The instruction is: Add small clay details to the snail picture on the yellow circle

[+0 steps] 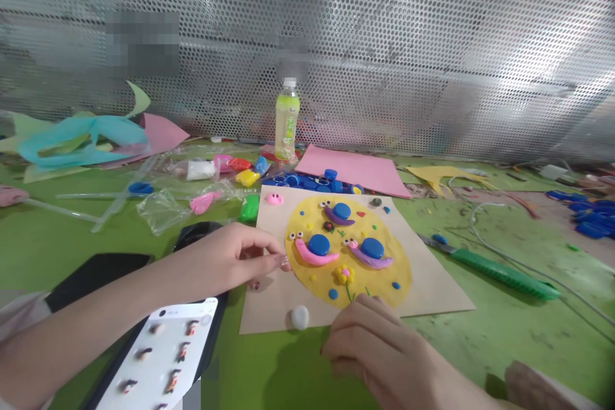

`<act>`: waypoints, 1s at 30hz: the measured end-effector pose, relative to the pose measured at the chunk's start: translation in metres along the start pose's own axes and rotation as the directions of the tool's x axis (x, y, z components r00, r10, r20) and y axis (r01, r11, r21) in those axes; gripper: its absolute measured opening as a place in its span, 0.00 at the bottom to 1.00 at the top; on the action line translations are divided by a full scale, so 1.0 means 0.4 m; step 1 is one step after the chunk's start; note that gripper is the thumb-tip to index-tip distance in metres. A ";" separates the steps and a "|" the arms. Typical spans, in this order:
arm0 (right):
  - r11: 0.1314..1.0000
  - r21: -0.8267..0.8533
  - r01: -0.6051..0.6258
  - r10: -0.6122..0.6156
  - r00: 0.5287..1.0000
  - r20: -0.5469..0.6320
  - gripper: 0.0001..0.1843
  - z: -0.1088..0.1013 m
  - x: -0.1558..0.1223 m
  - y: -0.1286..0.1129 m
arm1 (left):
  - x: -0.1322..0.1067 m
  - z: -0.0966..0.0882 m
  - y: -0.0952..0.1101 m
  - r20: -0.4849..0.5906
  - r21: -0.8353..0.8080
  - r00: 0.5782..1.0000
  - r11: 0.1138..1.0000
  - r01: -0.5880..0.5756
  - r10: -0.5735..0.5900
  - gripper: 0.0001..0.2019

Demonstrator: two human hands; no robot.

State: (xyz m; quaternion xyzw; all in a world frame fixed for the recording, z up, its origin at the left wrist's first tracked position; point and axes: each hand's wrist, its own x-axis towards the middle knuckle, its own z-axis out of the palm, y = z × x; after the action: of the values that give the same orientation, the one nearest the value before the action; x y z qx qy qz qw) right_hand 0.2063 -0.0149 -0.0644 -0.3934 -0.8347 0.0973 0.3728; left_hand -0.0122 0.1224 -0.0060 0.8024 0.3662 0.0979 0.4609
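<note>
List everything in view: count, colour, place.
Table: one, green, underneath
Panel: one, silver, background
Bottle: one, clear and green, back
Cutouts: several, mixed, back left
Flat paper: one, pink, beside bottle
Scrap: one, yellow, back right
Packets: several, mixed, left of bottle
Pieces: many, blue, far right
Knife: one, green, right
Cable: one, pale, right
Sheet: one, beige, centre
Disc: one, yellow, on sheet
Snail figures: three, pink or purple with blue, on disc
Small bits: several, mixed, on sheet
Lump: one, white, sheet's near edge
Phone: one, white screen, near left
Left hand: one, bare, over sheet's left edge
Right hand: one, bare, over sheet's near edge
</note>
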 end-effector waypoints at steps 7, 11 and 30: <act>0.993 -0.119 0.021 -0.034 0.993 -0.111 0.09 0.025 0.002 0.012 | 0.001 -0.001 -0.003 0.006 0.016 1.000 1.000 0.002 -0.003 0.15; 0.993 -0.118 0.018 -0.029 0.996 -0.088 0.09 0.019 -0.001 0.009 | -0.002 -0.006 0.004 0.033 0.030 0.999 1.000 0.004 -0.005 0.15; 0.838 -0.526 0.143 -0.188 0.982 -0.033 0.17 0.052 -0.021 -0.016 | -0.004 -0.003 0.010 0.016 0.027 0.999 0.999 0.028 -0.029 0.15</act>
State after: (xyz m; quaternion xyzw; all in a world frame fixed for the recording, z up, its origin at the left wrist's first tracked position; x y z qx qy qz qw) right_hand 0.1915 -0.0227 -0.0808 -0.4097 -0.8443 -0.1817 0.2938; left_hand -0.0121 0.1211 -0.0018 0.8039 0.3751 0.0799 0.4547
